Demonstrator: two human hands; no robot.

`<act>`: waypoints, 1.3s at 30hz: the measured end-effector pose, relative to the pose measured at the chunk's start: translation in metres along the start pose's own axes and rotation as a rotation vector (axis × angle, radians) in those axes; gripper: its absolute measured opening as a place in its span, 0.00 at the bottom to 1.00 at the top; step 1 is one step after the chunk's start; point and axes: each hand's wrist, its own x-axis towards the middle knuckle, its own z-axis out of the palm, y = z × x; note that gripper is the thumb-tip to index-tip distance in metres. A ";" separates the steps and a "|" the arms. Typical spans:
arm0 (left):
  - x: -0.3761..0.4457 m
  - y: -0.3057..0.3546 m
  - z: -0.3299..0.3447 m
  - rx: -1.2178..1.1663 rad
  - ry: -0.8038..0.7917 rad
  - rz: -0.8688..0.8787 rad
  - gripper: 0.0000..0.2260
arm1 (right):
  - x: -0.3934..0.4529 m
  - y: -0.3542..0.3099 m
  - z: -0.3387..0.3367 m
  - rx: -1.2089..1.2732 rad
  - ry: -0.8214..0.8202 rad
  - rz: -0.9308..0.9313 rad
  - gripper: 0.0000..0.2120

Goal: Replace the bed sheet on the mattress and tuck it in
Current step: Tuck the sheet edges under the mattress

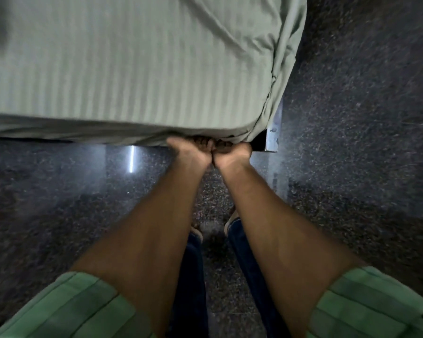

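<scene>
Sleeves: 2 rolled green sleeves [374, 306] sit nearest the camera at 5 and 7 o'clock, with bare forearms reaching up toward the bed edge.
Sheet: pale green striped bed sheet [122, 69] covers the mattress [59, 126] across the upper half of the view, from 9 to 1 o'clock; its hem hangs over the near edge and bunches at the corner near 2 o'clock.
Left hand: left hand [189, 152], just above centre, is curled with its fingers pushed under the sheet's hem at the near edge; the fingertips are hidden, so I judge it grips the fabric but cannot see the pinch.
Right hand: right hand [232, 152] touches the left, curled the same way under the hem, fingertips also hidden.
Handling: sheet looks light, soft and limp, so it should fold and slide easily; mattress looks heavy and only slightly yielding, so its edge probably needs lifting.
Hold: best taken at the hem, close to the corner, where slack gathers.
Risk: loose folds along the right side may pull out if tugged hard.
Frame: metal bed frame corner [274, 135] shows just right of the hands.
Floor: dark speckled floor [352, 167] surrounds the bed, with a bright reflection at 9 o'clock.
</scene>
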 end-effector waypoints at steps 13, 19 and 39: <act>0.011 0.022 -0.011 -0.023 0.054 0.069 0.19 | 0.006 0.002 0.012 0.254 -0.141 0.059 0.27; -0.013 0.026 -0.066 0.295 0.008 -0.141 0.24 | -0.023 0.030 -0.048 -0.098 0.147 -0.057 0.15; 0.011 0.038 -0.071 0.189 -0.059 -0.108 0.32 | 0.012 0.042 -0.014 0.054 0.170 -0.109 0.14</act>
